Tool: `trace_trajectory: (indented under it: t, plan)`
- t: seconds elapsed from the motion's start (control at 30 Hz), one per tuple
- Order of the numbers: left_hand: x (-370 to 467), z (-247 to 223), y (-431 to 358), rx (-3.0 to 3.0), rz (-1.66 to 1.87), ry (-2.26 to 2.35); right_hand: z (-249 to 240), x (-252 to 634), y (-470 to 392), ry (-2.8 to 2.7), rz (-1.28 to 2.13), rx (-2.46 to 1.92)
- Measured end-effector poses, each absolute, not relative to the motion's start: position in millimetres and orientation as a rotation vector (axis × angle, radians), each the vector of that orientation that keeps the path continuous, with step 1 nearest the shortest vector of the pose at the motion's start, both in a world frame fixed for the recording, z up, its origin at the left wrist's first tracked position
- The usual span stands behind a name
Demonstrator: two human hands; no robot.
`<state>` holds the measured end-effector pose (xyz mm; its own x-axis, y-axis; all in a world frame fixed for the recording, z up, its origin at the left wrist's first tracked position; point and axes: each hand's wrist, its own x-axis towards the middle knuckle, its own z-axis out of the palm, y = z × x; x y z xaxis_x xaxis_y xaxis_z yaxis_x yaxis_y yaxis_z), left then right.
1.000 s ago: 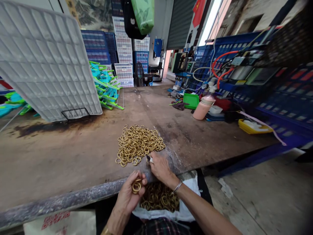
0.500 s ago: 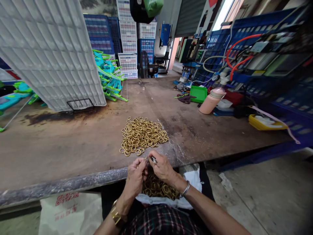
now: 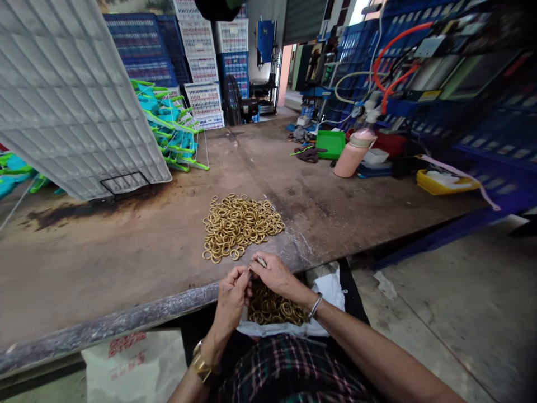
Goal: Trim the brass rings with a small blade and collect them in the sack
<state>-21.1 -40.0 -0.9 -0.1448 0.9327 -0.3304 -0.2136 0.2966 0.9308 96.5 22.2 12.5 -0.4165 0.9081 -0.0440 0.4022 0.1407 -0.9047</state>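
Both hands meet over the table's front edge, just below a pile of brass-coloured rings (image 3: 241,224). My left hand (image 3: 233,292) is closed in a pinch, and what sits between its fingertips is too small to make out. A small metal tool (image 3: 261,261) pokes out of my right hand (image 3: 274,275), whose fingers are wrapped round it and touch the left fingertips. Under the hands, a white bag (image 3: 331,291) on the lap holds more rings (image 3: 279,307), partly hidden by the right hand and wrist.
A ribbed grey panel (image 3: 79,95) leans at the left beside green and turquoise frames (image 3: 174,131). On the right of the table (image 3: 159,240) are a green tray (image 3: 330,144), a pink bottle (image 3: 351,155) and a yellow tray (image 3: 444,183). Stacked crates (image 3: 203,98) stand behind.
The view has shifted, so the table's contents appear further left and slightly higher. Both hands stay together, with the right hand's fingers turned slightly over the left fingertips.
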Motion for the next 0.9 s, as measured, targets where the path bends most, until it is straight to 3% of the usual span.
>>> trace_trajectory:
  t: [0.63, 0.9]
  plan:
    - [-18, 4, -45, 0.6, 1.171, 1.076, 10, 101, 20, -1.842, 1.321, -1.113]
    - [-19, 1, -43, 0.598, 1.234, 1.071, 6, 106, 16, -2.275, 0.946, -1.242]
